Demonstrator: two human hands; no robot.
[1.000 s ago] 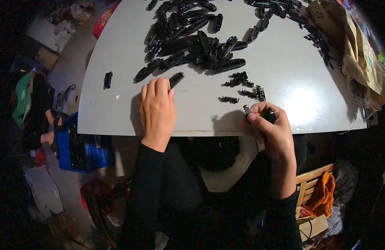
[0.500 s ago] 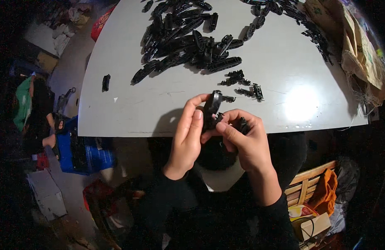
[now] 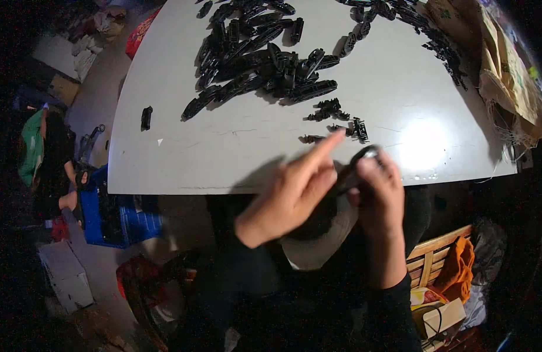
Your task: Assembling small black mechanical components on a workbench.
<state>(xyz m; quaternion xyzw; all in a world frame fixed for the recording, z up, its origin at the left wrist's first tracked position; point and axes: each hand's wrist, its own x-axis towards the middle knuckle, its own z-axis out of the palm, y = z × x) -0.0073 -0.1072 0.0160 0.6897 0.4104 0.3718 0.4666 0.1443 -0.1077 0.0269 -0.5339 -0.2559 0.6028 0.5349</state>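
My right hand, smeared by motion, grips an oblong black plastic part just over the table's near edge. Beside it on the left is my left hand, also blurred, with its index finger stretched out and no object visible in it. That fingertip overlaps the view of some small black plastic pieces on the table; whether it touches them I cannot tell. One of these small pieces is comb-like. Farther back lies a heap of long, curved black plastic parts.
The white table has a lone black part at its left. Tiny black pieces trail along the right, by a tan sack. A blue crate stands on the floor near another person.
The long part, earlier between both hands, is now in my right hand, which has moved right. My left hand has let go and swung right, its index finger extended.
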